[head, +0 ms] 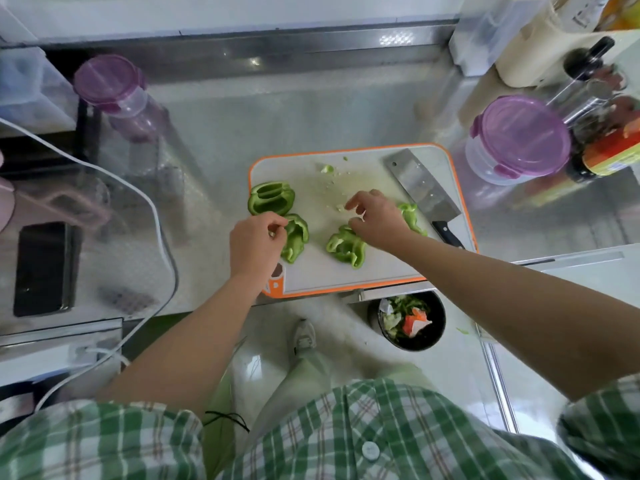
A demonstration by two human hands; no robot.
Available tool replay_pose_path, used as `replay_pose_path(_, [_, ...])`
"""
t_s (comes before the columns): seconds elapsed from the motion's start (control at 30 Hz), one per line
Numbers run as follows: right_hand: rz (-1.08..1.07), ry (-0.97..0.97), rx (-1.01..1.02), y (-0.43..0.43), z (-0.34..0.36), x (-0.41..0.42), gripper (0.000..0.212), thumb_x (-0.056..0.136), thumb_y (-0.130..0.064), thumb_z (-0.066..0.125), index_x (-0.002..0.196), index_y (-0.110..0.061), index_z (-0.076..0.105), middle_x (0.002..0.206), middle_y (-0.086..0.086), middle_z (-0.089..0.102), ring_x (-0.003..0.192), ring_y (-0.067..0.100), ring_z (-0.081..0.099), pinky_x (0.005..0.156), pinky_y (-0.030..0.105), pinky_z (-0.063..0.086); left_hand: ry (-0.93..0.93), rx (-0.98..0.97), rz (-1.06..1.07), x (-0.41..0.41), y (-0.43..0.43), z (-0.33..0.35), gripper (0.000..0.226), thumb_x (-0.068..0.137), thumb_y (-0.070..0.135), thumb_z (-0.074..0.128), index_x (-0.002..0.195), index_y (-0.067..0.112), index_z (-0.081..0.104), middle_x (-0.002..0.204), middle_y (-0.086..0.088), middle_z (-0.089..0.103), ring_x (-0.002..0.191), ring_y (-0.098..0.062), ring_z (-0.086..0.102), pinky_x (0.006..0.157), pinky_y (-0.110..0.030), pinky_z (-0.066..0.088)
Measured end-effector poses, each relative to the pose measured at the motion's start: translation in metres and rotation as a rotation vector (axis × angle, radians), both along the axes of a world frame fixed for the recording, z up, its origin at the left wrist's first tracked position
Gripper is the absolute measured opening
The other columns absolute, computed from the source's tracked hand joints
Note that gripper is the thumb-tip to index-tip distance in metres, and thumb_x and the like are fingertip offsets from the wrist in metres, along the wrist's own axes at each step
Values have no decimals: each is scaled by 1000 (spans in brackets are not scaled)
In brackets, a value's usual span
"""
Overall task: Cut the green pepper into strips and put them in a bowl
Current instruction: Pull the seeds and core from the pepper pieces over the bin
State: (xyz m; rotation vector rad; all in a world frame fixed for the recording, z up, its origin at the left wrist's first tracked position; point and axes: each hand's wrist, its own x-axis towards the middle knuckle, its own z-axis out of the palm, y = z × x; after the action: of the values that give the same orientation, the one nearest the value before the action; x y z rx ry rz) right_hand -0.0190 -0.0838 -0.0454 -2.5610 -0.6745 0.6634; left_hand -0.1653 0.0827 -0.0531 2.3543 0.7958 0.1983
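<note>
Left hand (256, 244): fingertips pinch a pale scrap (273, 233) beside a pepper piece (296, 237).
Right hand (377, 220): fingers spread, bent, over mid-board.
Cleaver (420, 188): along the cutting board (346, 275), at its right edge.

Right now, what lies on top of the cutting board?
Four green pepper pieces, a cleaver and small scraps. The right hand covers part of one piece; the left hand covers the edge of another.

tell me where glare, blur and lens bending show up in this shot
Head view: glare whitens the shiny steel counter toward the back; wide-angle bending bows the orange-rimmed white cutting board and the frame edges; the black phone and purple-lidded clear jar at left look soft, while the green pepper pieces and steel cleaver at centre are crisp.
</note>
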Motion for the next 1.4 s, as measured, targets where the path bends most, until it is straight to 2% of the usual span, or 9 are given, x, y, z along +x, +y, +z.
replay_pose_path(0.13, [73,121,-121,-20,-9,-3,36,85,-25,63,119,-14,59,117,11,55,100,27,58,91,38,48,45,-2,-37,2,-7,-7,16,85,18,61,92,22,75,88,2,74,80,-24,65,78,-37,52])
replay_pose_path(0.47, [-130,217,72,-21,-4,-7,20,88,-23,61,102,-9,62,84,5,66,70,19,64,52,20,42,39,-130,-60,-3,-10,-5,37,86,31,46,75,6,71,72,-12,67,67,-25,59,66,-40,48])
replay_pose_path(0.6, [-218,214,187,-14,1,-17,21,84,-25,63,98,-11,56,78,-1,62,70,19,67,63,32,56,103,-407,60,10,-31,-2,48,76,42,53,71,-4,65,63,-22,55,58,-22,44,57,-34,35])
replay_pose_path(0.73, [-362,233,310,-22,5,-16,21,82,-20,63,98,-11,52,80,3,63,69,21,69,66,37,57,237,-589,145,23,-47,0,32,80,34,68,66,7,58,65,-13,48,63,-21,44,61,-31,32])
replay_pose_path(0.87, [-403,322,401,-36,8,-16,25,82,-14,63,105,-9,55,76,1,64,63,20,68,71,42,60,143,-732,159,34,-63,3,24,82,30,74,73,8,68,60,-5,53,61,-18,46,64,-30,35])
replay_pose_path(0.97, [-414,419,442,-44,7,-16,25,81,-18,63,105,-13,62,74,2,67,64,22,70,76,46,59,32,-644,81,39,-69,2,27,83,35,75,66,16,68,53,1,50,55,-15,44,61,-30,34])
replay_pose_path(1.07, [-458,567,537,-53,7,-14,7,85,-12,63,92,-13,61,80,10,63,63,21,65,66,38,60,22,-422,-56,42,-69,-2,47,87,48,61,54,15,55,51,-5,46,51,-20,39,55,-32,27])
replay_pose_path(1.2, [-404,650,618,-65,12,-14,9,90,-2,60,98,-5,59,82,13,59,64,21,61,73,40,59,143,-196,-155,47,-75,0,45,96,30,55,55,14,42,50,-2,36,49,-19,32,49,-33,19])
replay_pose_path(1.4, [-436,676,675,-83,7,-13,25,90,2,60,111,-9,54,88,11,62,80,27,65,88,46,55,246,-462,-1,64,-91,-4,27,89,8,54,63,3,60,65,-14,58,58,-24,47,58,-32,35])
